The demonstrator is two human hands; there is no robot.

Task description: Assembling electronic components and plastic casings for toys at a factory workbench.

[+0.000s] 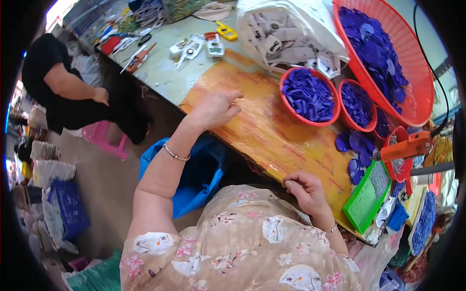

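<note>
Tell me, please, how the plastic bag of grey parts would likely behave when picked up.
The bag would probably sag, since its plastic looks thin and creased. The loosely heaped grey parts may shift inside, and some could spill, as its mouth gapes open.

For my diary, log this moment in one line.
left hand: over yellow sheet | right hand: by sheet's near edge | leftmost red bowl: purple pieces inside

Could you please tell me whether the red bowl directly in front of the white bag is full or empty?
The red bowl looks full: purple pieces spread across its opening and reach roughly to the rim.
</note>
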